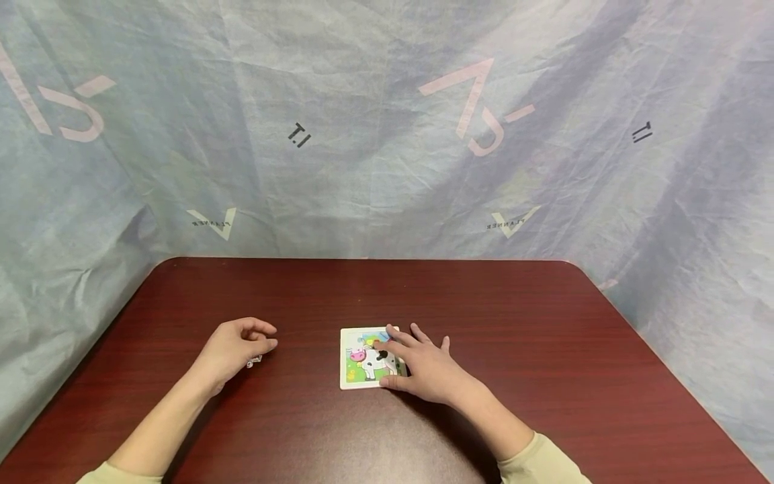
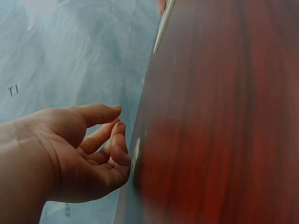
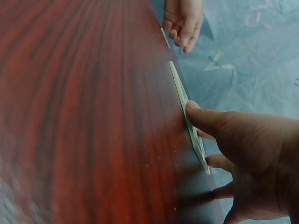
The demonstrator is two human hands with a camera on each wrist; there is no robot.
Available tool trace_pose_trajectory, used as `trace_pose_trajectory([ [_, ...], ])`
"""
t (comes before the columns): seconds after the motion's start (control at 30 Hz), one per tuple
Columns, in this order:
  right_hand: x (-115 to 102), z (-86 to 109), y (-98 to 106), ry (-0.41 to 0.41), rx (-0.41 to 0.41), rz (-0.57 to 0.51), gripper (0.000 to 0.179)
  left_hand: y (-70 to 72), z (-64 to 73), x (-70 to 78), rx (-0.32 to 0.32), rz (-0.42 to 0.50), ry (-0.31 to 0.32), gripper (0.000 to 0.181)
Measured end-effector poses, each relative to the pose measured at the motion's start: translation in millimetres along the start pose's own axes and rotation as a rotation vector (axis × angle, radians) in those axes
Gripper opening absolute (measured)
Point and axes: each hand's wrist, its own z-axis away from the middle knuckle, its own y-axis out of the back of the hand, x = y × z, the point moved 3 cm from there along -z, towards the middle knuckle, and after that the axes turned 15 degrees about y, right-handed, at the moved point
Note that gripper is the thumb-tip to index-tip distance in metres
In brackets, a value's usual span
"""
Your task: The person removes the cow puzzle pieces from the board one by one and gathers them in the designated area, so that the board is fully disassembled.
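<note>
Tabletop [image 1: 302, 430]: cow puzzle [image 1: 365, 368] apparently mostly filled, right hand [image 1: 432, 370] spread over it; loose piece [image 1: 254, 361] outstanding, nine o'clock, left hand [image 1: 232, 349] slack.

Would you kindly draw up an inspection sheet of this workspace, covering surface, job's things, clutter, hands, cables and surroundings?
Surface: reddish-brown wood-grain table, glare toward its near side.
Job's things: white-bordered cow picture puzzle, lying flat, partly covered; small patterned piece by the left hand, mostly hidden in the head view, its picture unreadable.
Clutter: nothing seen.
Left hand: fingers loosely curled, nothing visibly held.
Right hand: fingers spread over the puzzle's right side, thumb at its near edge.
Cables: nothing seen.
Surroundings: wrinkled grey-blue fabric behind and beside the table, printed with letters, some mirrored.
</note>
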Motion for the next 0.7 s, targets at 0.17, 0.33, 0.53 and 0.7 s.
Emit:
trace_pose_trajectory([
  [0.17,-0.2,-0.6,-0.3,-0.007,0.027,0.008,0.065,-17.2,0.0,11.6,0.003,-0.023,-0.014,0.026],
  [0.33,-0.1,-1.1,0.1,-0.018,0.043,0.01,0.073,-32.4,-1.5,20.2,-0.002,-0.018,-0.025,0.023],
  [0.53,0.0,-0.9,0.8,-0.02,0.03,0.017,0.072,-50.4,-3.3,27.6,-0.012,-0.004,-0.035,0.022],
  [0.7,-0.5,-0.6,1.0,-0.02,0.03,0.013,0.072,-63.8,-3.7,34.0,-0.016,0.004,-0.042,0.019],
])
